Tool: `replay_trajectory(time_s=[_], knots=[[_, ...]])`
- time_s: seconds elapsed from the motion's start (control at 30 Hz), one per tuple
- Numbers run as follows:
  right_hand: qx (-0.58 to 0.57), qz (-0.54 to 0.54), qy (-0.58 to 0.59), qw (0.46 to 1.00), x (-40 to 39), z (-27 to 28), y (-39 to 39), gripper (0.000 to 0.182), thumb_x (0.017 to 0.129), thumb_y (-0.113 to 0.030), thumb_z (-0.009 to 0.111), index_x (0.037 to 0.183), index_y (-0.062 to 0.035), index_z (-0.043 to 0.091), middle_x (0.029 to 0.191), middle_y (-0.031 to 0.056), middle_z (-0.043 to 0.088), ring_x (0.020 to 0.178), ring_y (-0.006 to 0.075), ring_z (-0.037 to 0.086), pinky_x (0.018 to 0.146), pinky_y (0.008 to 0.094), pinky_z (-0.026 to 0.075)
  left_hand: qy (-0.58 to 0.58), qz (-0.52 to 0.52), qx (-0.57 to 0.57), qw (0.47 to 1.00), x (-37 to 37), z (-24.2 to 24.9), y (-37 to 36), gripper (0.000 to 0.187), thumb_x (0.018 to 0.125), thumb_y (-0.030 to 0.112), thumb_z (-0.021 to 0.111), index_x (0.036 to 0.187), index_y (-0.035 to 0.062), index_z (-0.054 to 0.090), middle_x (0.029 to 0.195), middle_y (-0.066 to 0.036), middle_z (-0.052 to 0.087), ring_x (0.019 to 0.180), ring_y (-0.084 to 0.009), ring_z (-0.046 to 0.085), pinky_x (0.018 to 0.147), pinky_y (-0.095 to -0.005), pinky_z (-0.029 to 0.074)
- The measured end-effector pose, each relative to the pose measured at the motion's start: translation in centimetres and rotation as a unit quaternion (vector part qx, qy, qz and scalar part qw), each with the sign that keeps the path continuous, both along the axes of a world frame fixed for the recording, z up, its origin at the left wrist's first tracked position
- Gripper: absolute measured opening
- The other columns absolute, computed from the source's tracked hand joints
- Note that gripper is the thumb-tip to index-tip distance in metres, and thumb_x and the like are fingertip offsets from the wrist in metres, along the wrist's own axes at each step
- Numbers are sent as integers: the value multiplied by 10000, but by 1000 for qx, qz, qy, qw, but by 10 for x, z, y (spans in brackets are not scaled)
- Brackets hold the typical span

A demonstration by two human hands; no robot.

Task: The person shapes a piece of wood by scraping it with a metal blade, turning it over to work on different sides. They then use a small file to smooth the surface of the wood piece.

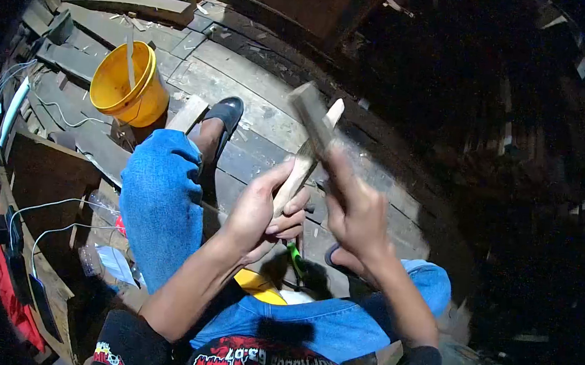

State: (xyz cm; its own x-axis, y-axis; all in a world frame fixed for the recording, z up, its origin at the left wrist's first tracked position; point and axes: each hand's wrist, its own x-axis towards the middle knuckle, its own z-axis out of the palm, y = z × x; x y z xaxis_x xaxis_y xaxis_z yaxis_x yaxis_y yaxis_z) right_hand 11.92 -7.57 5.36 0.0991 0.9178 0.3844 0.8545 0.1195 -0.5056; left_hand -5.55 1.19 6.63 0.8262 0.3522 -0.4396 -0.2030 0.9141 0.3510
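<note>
The left hand (258, 210) is closed around a pale stick (303, 163), thumb on the near side and fingers curled over the far side, holding it slanted so that its top end points up and away to the right. The right hand (357, 211) is clenched on the lower end of a darker block (311, 116), which rises up and to the left and crosses the stick just above the left hand; the two pieces appear to touch there, though the block is a little blurred. Both hands are raised in front of the knees, close together.

Below them the person sits with legs in blue jeans (158, 207), a sandal (227, 113) on the foot stretched out over the plank floor (258, 88). A green-handled tool (295, 256) lies on the floor between the legs, and something yellow (258, 285) shows beside the lap. Farther off to the left stands a yellow bucket (124, 82) with a flat strip standing in it. White cables (53, 206) trail over a board at the left edge. The right side of the room is dark.
</note>
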Motion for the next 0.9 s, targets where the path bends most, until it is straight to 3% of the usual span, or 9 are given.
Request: replay_trajectory(time_s=[0.03,0.17,0.27,0.3,0.47,0.53,0.73,0.77,0.9], knots=[[-26,-61,47,997,8,-1,9,806,840,-71,706,1573,-263,431,833,156,683,645,366,669,558,461,536,30,-2,20,999,3,9,-3,424,1121,471,316,926,139,495,617,47,389,374,-50,296,423,-238,314],[-13,52,2,999,-10,3,-13,816,875,-95,701,1600,-283,379,828,167,676,658,352,662,581,463,538,47,26,21,998,-4,9,-1,338,1095,286,318,873,115,506,606,42,424,371,-53,324,414,-239,301],[-28,7,-31,999,6,-2,-2,814,880,-108,699,1604,-281,371,818,163,672,648,358,656,568,465,527,-6,2,3,1000,-1,-4,-1,339,1118,406,334,1011,142,518,599,47,400,371,-46,301,408,-233,303],[-84,-71,36,993,12,9,8,811,885,-97,686,1608,-275,363,847,162,693,655,361,671,566,482,526,6,-24,11,1000,1,-2,-3,363,1116,467,333,1071,156,515,607,47,398,371,-47,291,411,-233,313],[15,62,-34,997,-2,3,-9,782,849,-139,730,1561,-306,451,945,186,730,768,372,731,634,459,587,32,4,-26,999,-1,0,-4,395,1118,472,307,1096,145,526,601,50,391,359,-55,268,389,-228,290],[-52,-60,7,997,13,7,10,756,853,-131,727,1546,-300,476,929,202,721,749,383,721,624,468,578,9,-19,10,1000,4,4,-2,392,1120,461,291,1084,141,514,609,48,391,353,-54,260,359,-217,254],[-34,36,-47,998,11,1,-4,758,864,-119,700,1548,-345,466,885,188,722,694,392,706,607,493,567,-7,-24,-7,1000,-1,1,0,345,1122,439,305,1093,165,514,611,48,372,372,-59,270,386,-225,242],[-64,-40,30,997,21,0,6,758,862,-123,703,1548,-342,465,886,182,722,677,386,700,602,492,563,5,-33,4,999,1,1,-2,346,1120,426,297,1113,162,520,611,49,370,375,-58,270,386,-224,241],[11,-1,24,1000,5,7,1,759,872,-112,683,1556,-345,449,849,148,708,651,341,683,575,490,538,10,-41,14,999,0,4,0,367,1118,441,309,1240,168,523,609,53,365,385,-54,275,389,-224,250]])
